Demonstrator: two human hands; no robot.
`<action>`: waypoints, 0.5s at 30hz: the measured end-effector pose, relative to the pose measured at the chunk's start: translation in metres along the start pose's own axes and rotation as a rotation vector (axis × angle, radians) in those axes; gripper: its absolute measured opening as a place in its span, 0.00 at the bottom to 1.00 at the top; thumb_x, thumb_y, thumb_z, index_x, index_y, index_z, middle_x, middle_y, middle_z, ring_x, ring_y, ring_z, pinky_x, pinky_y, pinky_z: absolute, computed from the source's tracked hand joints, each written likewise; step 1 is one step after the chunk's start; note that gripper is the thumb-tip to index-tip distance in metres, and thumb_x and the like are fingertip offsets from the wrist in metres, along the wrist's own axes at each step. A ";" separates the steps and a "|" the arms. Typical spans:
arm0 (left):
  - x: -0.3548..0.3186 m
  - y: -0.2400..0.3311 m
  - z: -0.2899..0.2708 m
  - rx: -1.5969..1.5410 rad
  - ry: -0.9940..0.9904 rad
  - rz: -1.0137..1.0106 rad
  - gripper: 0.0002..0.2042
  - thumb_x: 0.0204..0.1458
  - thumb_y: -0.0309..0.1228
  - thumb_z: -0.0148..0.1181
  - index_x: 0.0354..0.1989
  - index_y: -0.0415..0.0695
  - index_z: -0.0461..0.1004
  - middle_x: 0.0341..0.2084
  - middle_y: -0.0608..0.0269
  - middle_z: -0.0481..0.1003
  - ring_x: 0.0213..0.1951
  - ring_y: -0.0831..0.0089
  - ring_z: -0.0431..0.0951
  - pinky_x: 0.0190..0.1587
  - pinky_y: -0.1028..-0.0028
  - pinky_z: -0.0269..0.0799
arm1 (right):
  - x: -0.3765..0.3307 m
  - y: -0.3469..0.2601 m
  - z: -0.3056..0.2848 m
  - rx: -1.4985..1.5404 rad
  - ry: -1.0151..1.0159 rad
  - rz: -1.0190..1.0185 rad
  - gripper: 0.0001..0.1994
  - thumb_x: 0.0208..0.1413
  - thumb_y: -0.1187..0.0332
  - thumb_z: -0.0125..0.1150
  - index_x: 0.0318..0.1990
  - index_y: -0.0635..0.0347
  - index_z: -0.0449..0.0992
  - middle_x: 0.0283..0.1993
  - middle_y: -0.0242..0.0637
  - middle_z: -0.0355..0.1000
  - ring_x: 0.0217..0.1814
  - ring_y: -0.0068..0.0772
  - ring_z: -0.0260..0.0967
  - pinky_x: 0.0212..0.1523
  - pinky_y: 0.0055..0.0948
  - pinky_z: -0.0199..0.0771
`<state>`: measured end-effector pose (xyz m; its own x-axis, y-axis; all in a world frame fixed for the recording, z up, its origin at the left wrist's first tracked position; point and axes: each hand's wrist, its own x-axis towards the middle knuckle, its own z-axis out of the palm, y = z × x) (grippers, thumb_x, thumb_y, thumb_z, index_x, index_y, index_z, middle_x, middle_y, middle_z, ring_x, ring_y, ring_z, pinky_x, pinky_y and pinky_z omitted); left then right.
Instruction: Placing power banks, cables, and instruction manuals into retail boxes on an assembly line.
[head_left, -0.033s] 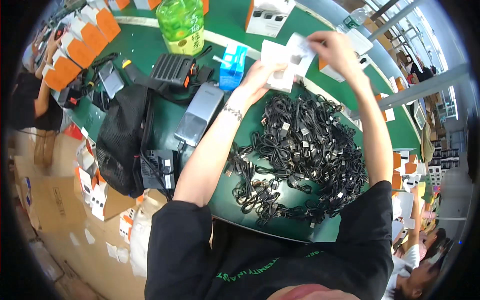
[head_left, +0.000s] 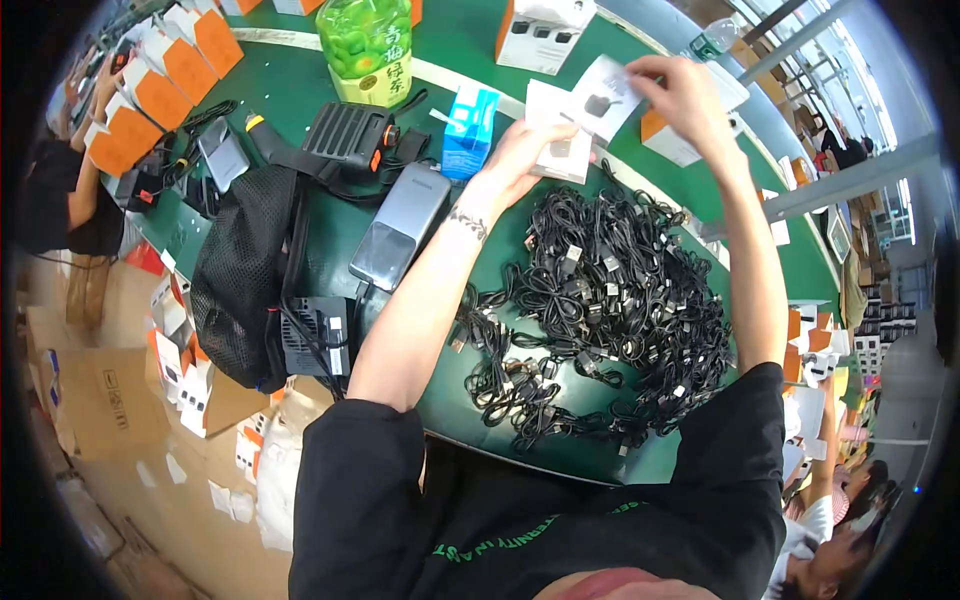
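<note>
My left hand [head_left: 517, 160] is closed round a white printed card stack or thin box [head_left: 560, 150], thumb on top of its face. My right hand [head_left: 683, 98] pinches the upper corner of a white printed leaflet [head_left: 606, 98] with a dark picture on it. The leaflet stands tilted beside the stack; I cannot tell whether the two are joined. Below both hands a large heap of bundled black cables [head_left: 620, 290] lies on the green table [head_left: 440, 405]. A small blue carton [head_left: 469, 130] stands just left of my left hand.
Left of my forearm lie a grey power bank [head_left: 400, 228], a black ribbed device [head_left: 348, 135] and a black mesh bag [head_left: 245, 270]. A green-labelled bottle [head_left: 368, 50] and white-orange boxes [head_left: 545, 32] stand farther back. Another person's arm [head_left: 88, 195] is at the far left.
The leaflet in my right hand has tilted and shifted slightly up and right, its picture now clearer. My left hand has stayed almost in place.
</note>
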<state>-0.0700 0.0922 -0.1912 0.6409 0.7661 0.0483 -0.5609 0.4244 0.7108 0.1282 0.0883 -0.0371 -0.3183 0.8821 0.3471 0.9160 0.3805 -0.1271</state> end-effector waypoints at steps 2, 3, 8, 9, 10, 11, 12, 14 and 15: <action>0.002 -0.006 -0.004 -0.013 0.044 0.040 0.19 0.55 0.28 0.59 0.54 0.34 0.68 0.45 0.49 0.77 0.43 0.62 0.81 0.47 0.65 0.79 | 0.013 0.006 -0.012 0.034 0.092 0.070 0.11 0.54 0.66 0.61 0.43 0.57 0.82 0.35 0.43 0.80 0.37 0.40 0.80 0.41 0.32 0.78; 0.000 -0.007 -0.003 -0.011 0.041 0.037 0.19 0.55 0.28 0.58 0.55 0.34 0.68 0.45 0.49 0.77 0.43 0.61 0.81 0.47 0.65 0.79 | 0.019 0.011 -0.021 0.020 0.168 0.034 0.11 0.54 0.66 0.61 0.44 0.56 0.82 0.36 0.43 0.80 0.37 0.41 0.80 0.41 0.32 0.78; 0.001 -0.007 -0.002 -0.018 0.046 0.042 0.21 0.52 0.26 0.55 0.56 0.33 0.66 0.44 0.49 0.76 0.45 0.59 0.80 0.49 0.64 0.78 | 0.071 0.012 -0.029 -0.113 0.452 0.005 0.11 0.56 0.64 0.62 0.45 0.55 0.82 0.37 0.42 0.81 0.37 0.37 0.80 0.41 0.33 0.78; -0.002 -0.007 -0.002 -0.015 0.045 0.034 0.21 0.52 0.26 0.55 0.56 0.33 0.66 0.44 0.49 0.76 0.45 0.59 0.80 0.49 0.64 0.78 | 0.079 -0.002 -0.022 -0.117 0.503 -0.110 0.08 0.52 0.66 0.60 0.36 0.58 0.81 0.33 0.45 0.78 0.36 0.43 0.78 0.40 0.38 0.77; -0.004 -0.005 0.001 -0.030 0.061 0.029 0.22 0.51 0.25 0.54 0.56 0.32 0.66 0.45 0.48 0.76 0.46 0.59 0.80 0.51 0.63 0.78 | 0.087 -0.011 -0.019 -0.125 0.561 -0.229 0.07 0.49 0.69 0.59 0.27 0.62 0.79 0.30 0.47 0.75 0.35 0.50 0.76 0.38 0.42 0.76; -0.005 -0.003 0.003 -0.046 0.079 0.024 0.22 0.50 0.24 0.53 0.56 0.31 0.66 0.46 0.48 0.75 0.47 0.58 0.79 0.52 0.62 0.77 | 0.095 -0.006 -0.012 -0.206 0.485 -0.260 0.06 0.48 0.69 0.61 0.29 0.62 0.79 0.31 0.46 0.74 0.36 0.49 0.75 0.40 0.40 0.75; -0.001 -0.002 0.003 -0.043 0.073 0.019 0.22 0.50 0.24 0.53 0.56 0.31 0.66 0.46 0.48 0.75 0.47 0.58 0.79 0.52 0.62 0.77 | 0.106 0.011 -0.001 -0.291 0.435 -0.259 0.06 0.49 0.69 0.60 0.30 0.60 0.79 0.30 0.46 0.73 0.35 0.50 0.75 0.38 0.43 0.75; 0.003 -0.005 -0.001 -0.009 0.056 0.019 0.24 0.47 0.23 0.53 0.56 0.30 0.64 0.47 0.46 0.74 0.48 0.56 0.78 0.54 0.61 0.75 | 0.115 0.018 0.017 -0.342 0.365 -0.265 0.06 0.48 0.67 0.61 0.30 0.57 0.81 0.29 0.46 0.74 0.35 0.51 0.75 0.37 0.45 0.75; 0.004 -0.001 -0.001 -0.020 0.031 0.014 0.26 0.46 0.23 0.52 0.57 0.30 0.63 0.47 0.46 0.74 0.48 0.56 0.78 0.54 0.62 0.75 | 0.118 0.018 0.023 -0.338 0.362 -0.267 0.06 0.48 0.67 0.61 0.30 0.57 0.81 0.29 0.46 0.74 0.35 0.51 0.75 0.37 0.45 0.75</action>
<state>-0.0671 0.0947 -0.1924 0.6161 0.7868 0.0364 -0.5805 0.4225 0.6961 0.1015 0.2054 -0.0203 -0.5006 0.5932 0.6305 0.8612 0.4153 0.2930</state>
